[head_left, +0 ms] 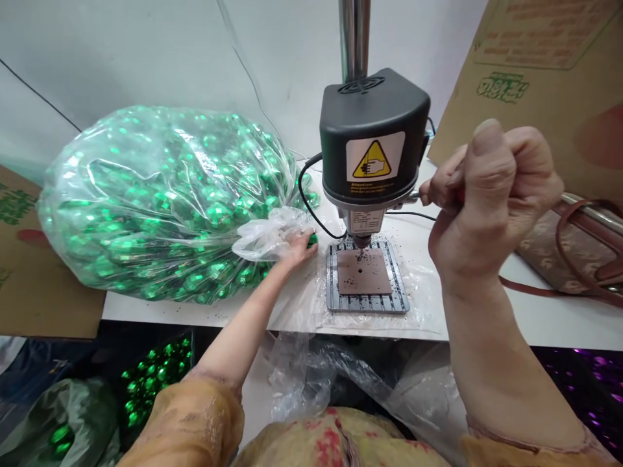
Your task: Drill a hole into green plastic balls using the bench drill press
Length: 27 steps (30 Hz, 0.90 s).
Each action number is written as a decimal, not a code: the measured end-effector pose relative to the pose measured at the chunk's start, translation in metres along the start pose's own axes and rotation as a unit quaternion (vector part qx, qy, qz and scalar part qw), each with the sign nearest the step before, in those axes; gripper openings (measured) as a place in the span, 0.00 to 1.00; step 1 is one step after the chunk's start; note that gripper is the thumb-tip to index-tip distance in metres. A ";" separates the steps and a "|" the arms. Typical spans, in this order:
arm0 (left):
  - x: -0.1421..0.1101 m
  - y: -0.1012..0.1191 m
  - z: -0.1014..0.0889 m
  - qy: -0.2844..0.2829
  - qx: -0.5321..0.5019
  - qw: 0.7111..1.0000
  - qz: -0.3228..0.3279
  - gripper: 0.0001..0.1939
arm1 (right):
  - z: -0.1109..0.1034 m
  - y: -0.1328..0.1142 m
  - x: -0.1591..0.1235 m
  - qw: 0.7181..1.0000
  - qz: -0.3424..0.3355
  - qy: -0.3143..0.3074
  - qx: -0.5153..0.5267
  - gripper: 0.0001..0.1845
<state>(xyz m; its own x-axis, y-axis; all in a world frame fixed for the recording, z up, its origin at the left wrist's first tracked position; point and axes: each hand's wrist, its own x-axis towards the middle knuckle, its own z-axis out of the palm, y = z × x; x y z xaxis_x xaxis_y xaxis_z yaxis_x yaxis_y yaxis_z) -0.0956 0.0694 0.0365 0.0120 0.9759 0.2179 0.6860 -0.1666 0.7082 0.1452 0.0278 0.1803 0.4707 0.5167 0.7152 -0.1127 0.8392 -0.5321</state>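
A small bench drill press (372, 149) with a black motor head and a yellow warning sticker stands on a white table (535, 318). Its slotted metal base plate (366, 275) lies under the bit. My right hand (487, 194) is closed in a fist around the drill's feed lever at the machine's right side. My left hand (298, 246) reaches to the mouth of a big clear plastic bag (160, 201) full of shiny green beads and pinches one green bead (312, 240) just left of the base plate.
Cardboard boxes (545, 78) lean at the back right and at the far left. A brown patterned handbag (579, 253) lies at the right. A black cable runs behind the drill. Below the table sit bins of green beads (156, 376) and purple beads (588, 383).
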 end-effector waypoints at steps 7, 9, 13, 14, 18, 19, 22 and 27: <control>-0.058 0.033 0.009 -0.119 -0.444 0.878 -0.136 0.27 | 0.000 0.000 -0.001 1.000 -0.007 -0.008 -0.007 0.20; -0.067 0.038 0.015 -0.101 -0.456 0.874 -0.133 0.29 | 0.000 0.000 -0.002 1.000 -0.004 -0.005 -0.004 0.20; -0.071 0.036 0.032 -0.029 -0.388 0.918 -0.076 0.33 | 0.000 0.000 -0.002 1.000 -0.003 -0.006 0.002 0.20; -0.071 0.034 0.037 -0.018 -0.379 0.923 -0.066 0.33 | -0.001 0.001 -0.002 1.000 -0.002 -0.006 0.004 0.20; -0.069 0.032 0.054 -0.022 -0.363 0.931 -0.041 0.30 | -0.001 0.001 -0.002 1.000 -0.003 -0.008 -0.004 0.21; -0.068 0.032 0.057 -0.027 -0.351 0.936 -0.032 0.29 | -0.001 0.001 -0.002 1.000 -0.005 -0.010 -0.012 0.21; -0.068 0.037 0.060 -0.036 -0.292 0.956 -0.008 0.27 | -0.001 -0.001 -0.003 0.999 -0.004 -0.018 -0.032 0.21; -0.065 0.046 0.060 -0.034 -0.197 0.979 0.033 0.26 | -0.002 0.000 -0.005 0.999 0.007 -0.015 -0.046 0.21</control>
<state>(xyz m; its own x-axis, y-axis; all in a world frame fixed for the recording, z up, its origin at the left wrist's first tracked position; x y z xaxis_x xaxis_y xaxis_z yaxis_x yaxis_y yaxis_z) -0.0211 0.0064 0.0148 0.1046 0.9659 0.2368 0.3475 -0.2586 0.9013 0.1444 0.0250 0.1762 0.4425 0.5350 0.7197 -0.0387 0.8132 -0.5808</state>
